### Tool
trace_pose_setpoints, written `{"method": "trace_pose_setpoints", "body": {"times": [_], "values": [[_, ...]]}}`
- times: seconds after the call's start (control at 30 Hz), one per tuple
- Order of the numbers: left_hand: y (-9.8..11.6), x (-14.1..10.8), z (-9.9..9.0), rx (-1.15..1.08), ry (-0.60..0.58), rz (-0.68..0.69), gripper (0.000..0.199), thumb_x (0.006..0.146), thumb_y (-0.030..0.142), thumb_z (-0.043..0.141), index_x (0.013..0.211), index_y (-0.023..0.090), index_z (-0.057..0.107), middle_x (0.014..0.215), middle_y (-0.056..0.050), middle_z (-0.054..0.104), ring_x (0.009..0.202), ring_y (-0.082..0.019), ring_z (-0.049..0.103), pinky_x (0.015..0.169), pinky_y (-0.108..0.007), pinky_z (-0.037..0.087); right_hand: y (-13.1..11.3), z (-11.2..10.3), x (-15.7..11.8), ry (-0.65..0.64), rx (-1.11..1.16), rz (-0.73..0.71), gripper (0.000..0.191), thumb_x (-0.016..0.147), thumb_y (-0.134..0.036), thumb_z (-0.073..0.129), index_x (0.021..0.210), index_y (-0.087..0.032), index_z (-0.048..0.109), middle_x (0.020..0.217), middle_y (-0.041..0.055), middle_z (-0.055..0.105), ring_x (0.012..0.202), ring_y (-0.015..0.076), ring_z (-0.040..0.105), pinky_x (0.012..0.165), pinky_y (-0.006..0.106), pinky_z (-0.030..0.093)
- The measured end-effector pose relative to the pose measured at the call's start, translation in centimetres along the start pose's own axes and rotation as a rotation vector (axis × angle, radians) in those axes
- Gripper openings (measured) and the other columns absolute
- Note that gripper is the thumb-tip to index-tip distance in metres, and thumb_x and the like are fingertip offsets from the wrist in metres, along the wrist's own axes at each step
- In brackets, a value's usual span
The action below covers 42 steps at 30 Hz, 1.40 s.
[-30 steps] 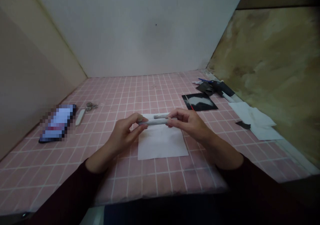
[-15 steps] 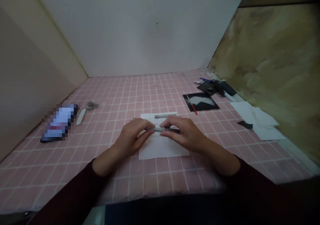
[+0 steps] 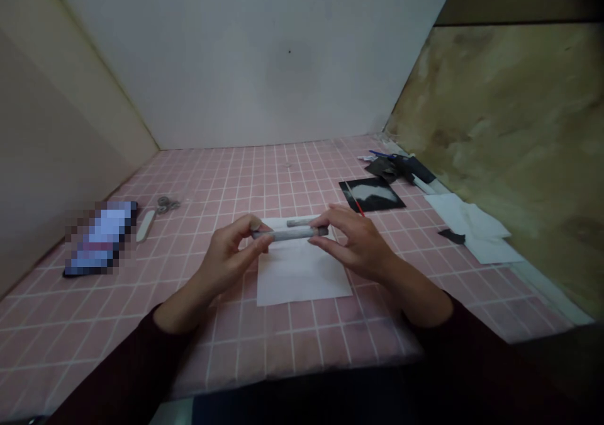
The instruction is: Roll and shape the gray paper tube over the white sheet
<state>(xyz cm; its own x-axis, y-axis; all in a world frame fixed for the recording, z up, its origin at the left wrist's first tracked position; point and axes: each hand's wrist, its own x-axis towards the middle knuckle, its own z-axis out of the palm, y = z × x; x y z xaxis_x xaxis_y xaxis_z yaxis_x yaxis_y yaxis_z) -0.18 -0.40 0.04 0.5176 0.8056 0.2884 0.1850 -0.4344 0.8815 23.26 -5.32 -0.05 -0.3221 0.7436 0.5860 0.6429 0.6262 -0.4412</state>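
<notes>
Between my two hands, level above the white paper [image 3: 302, 280], is a slim grey roll [image 3: 291, 233] with dark ends. My left hand [image 3: 231, 249] pinches its left end between thumb and fingers. The thumb and fingers of my right hand [image 3: 356, 242] grip the right end. A second, similar grey roll [image 3: 297, 223] lies at the far edge of the paper, partly hidden by my right fingers. What the rolls are made of is hard to tell.
On the left lie a phone [image 3: 101, 239], a white flat stick [image 3: 146, 225] and small scissors [image 3: 165, 204]. To the right are a black sheet with a white patch [image 3: 375, 193], a thin red-ended stick [image 3: 359, 206], dark cloth [image 3: 383, 170], white sheets [image 3: 491, 230] and a black scrap [image 3: 452, 236].
My hands have moved apart along the roll, from its middle towards its ends, and more of it now shows. The roll is raised slightly. The view has shifted a little.
</notes>
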Motion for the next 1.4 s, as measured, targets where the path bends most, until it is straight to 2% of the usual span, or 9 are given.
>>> {"method": "trace_pose_setpoints", "body": {"times": [0.2, 0.33, 0.5, 0.7, 0.8, 0.9, 1.03, 1.2, 1.4], "values": [[-0.4, 0.2, 1.0, -0.400, -0.212, -0.364, 0.025, 0.087, 0.037, 0.067, 0.076, 0.017, 0.056, 0.061, 0.002, 0.055, 0.058, -0.011, 0.049, 0.059, -0.023, 0.038, -0.4, 1.1, -0.1, -0.074, -0.160, -0.184, 0.018, 0.095, -0.035, 0.059, 0.096, -0.018, 0.065, 0.084, 0.0061, 0.072, 0.086, 0.0224, 0.066, 0.106, 0.047, 0.042], [-0.5, 0.3, 0.7, -0.412, -0.057, -0.373, 0.030, 0.084, 0.036, 0.070, 0.069, 0.016, 0.053, 0.061, 0.002, 0.054, 0.058, -0.009, 0.047, 0.057, -0.021, 0.035, -0.2, 0.7, -0.1, -0.017, -0.191, -0.099, 0.013, 0.095, -0.032, 0.059, 0.099, -0.020, 0.063, 0.090, 0.0050, 0.073, 0.087, 0.0218, 0.067, 0.107, 0.050, 0.039], [-0.7, 0.2, 0.9, -0.409, -0.216, -0.388, 0.027, 0.085, 0.039, 0.069, 0.078, 0.017, 0.056, 0.062, 0.002, 0.057, 0.058, -0.011, 0.049, 0.059, -0.023, 0.038, -0.6, 1.0, 0.0, -0.104, -0.232, -0.163, 0.017, 0.096, -0.035, 0.057, 0.093, -0.020, 0.064, 0.083, 0.0054, 0.072, 0.084, 0.0223, 0.066, 0.111, 0.050, 0.037], [-0.1, 0.2, 0.3, -0.092, -0.091, -0.138, 0.021, 0.090, 0.034, 0.063, 0.079, 0.018, 0.056, 0.067, 0.002, 0.057, 0.063, -0.011, 0.052, 0.061, -0.023, 0.038, 0.0, 0.3, -0.2, -0.057, -0.107, -0.020, 0.014, 0.092, -0.032, 0.064, 0.099, -0.019, 0.064, 0.091, 0.0053, 0.073, 0.086, 0.0214, 0.068, 0.109, 0.053, 0.038], [-0.1, -0.1, 0.4, 0.171, -0.204, 0.045, 0.014, 0.094, 0.031, 0.059, 0.087, 0.018, 0.060, 0.073, 0.000, 0.063, 0.067, -0.013, 0.058, 0.064, -0.025, 0.041, -0.2, 0.2, -0.1, -0.147, -0.013, -0.022, 0.013, 0.092, -0.031, 0.065, 0.097, -0.019, 0.065, 0.088, 0.0038, 0.073, 0.086, 0.0207, 0.067, 0.109, 0.053, 0.038], [-0.2, -0.5, 0.4, 0.348, -0.239, 0.237, 0.008, 0.095, 0.025, 0.058, 0.093, 0.019, 0.062, 0.080, -0.002, 0.068, 0.073, -0.015, 0.062, 0.068, -0.026, 0.043, -0.3, -0.2, 0.0, -0.228, 0.157, 0.029, 0.011, 0.090, -0.028, 0.067, 0.096, -0.019, 0.068, 0.088, 0.0032, 0.073, 0.087, 0.0196, 0.066, 0.094, 0.041, 0.050], [-0.3, -0.6, 0.1, 0.489, -0.114, 0.423, 0.005, 0.094, 0.019, 0.059, 0.098, 0.019, 0.062, 0.087, -0.005, 0.069, 0.081, -0.017, 0.063, 0.073, -0.028, 0.045, 0.0, -1.0, 0.2, -0.223, 0.333, 0.220, 0.012, 0.086, -0.027, 0.072, 0.093, -0.018, 0.069, 0.085, 0.0023, 0.071, 0.078, 0.0163, 0.066, 0.071, 0.029, 0.052], [-0.5, -0.6, 0.5, 0.481, -0.184, 0.545, 0.010, 0.096, 0.015, 0.055, 0.103, 0.019, 0.060, 0.088, -0.005, 0.067, 0.080, -0.017, 0.062, 0.071, -0.028, 0.047, -0.2, -0.6, 0.1, -0.242, 0.268, 0.088, 0.010, 0.087, -0.025, 0.071, 0.093, -0.017, 0.070, 0.081, 0.0014, 0.069, 0.080, 0.0170, 0.065, 0.087, 0.036, 0.051], [-0.5, -0.6, 0.5, 0.482, -0.068, 0.569, 0.008, 0.094, 0.014, 0.059, 0.102, 0.017, 0.060, 0.085, -0.004, 0.067, 0.080, -0.017, 0.063, 0.071, -0.028, 0.048, 0.1, -0.5, 0.0, -0.182, 0.231, 0.101, 0.013, 0.087, -0.027, 0.072, 0.095, -0.018, 0.068, 0.085, 0.0018, 0.070, 0.079, 0.0162, 0.066, 0.093, 0.039, 0.051]]}}
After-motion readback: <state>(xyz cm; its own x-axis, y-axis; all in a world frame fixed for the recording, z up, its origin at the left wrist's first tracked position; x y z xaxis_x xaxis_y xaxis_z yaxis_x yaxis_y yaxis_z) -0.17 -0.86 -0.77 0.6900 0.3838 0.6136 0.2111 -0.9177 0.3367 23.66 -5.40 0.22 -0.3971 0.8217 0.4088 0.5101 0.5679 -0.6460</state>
